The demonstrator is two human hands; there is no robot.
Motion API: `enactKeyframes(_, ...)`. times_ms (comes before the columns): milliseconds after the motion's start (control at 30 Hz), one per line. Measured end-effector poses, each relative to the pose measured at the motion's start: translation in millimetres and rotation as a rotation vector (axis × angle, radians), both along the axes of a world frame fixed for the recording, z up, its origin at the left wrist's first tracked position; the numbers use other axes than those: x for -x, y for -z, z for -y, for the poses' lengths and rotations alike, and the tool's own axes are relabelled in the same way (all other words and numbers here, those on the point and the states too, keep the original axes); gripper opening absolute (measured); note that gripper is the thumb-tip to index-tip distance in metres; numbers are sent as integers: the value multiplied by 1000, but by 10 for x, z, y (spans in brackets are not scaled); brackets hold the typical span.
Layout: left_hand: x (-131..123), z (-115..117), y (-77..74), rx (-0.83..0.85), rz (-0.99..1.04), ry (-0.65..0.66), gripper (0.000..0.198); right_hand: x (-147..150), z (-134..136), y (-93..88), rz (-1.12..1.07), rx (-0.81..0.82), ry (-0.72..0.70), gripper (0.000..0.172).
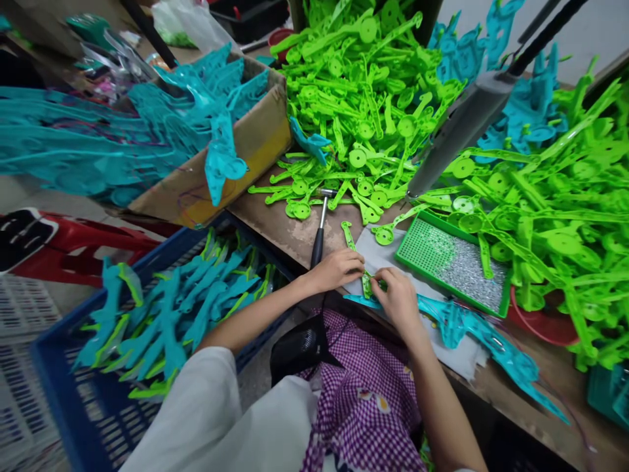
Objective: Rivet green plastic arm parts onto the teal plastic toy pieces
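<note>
A small green plastic part stands out between my two hands at the table's front edge. My left hand has its fingers bent together at the part's upper left side. On the right of the part, my right hand pinches at its lower end; whatever small piece may be between the fingertips is hidden. Below and right of my right hand lies a long blue plastic part on a grey cloth. Another slim green part lies just beyond my left hand.
A hammer lies left of the cloth. A green tray holds small metal pieces. Green parts are heaped behind. A cardboard box of blue parts and a blue crate are at left. A grey tool hangs at right.
</note>
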State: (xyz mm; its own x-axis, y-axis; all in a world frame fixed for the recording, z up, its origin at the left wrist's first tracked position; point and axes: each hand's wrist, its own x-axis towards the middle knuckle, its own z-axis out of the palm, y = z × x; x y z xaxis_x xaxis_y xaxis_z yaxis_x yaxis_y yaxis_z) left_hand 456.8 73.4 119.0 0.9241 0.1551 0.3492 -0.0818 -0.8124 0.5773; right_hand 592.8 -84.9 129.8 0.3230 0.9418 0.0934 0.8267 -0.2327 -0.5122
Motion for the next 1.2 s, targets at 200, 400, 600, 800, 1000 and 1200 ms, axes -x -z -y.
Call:
enactKeyframes(200, 9, 6, 47, 8, 8, -11, 15, 33, 2, 27, 0, -40, 32, 8)
enactKeyframes(400, 7, 8, -19, -59, -71, 5, 16, 113, -23, -2, 118, -26, 64, 11)
enactKeyframes(600, 13, 41, -62, -138, -100, -9, 20, 48, 1, -68, 151, 2, -44, 18)
enactKeyframes(800, 15, 27, -60, -214, -97, -1, 21, 3, 153, -141, 321, 42, -182, 26)
enactKeyframes(1000, 109, 270, -244, -424, -237, -173, 24, 52, 195, -117, 326, 32, -168, 28)
enactKeyframes(1200, 254, 475, -267, -368, -398, -270, 38, 65, 228, -81, 280, 19, -122, 32)
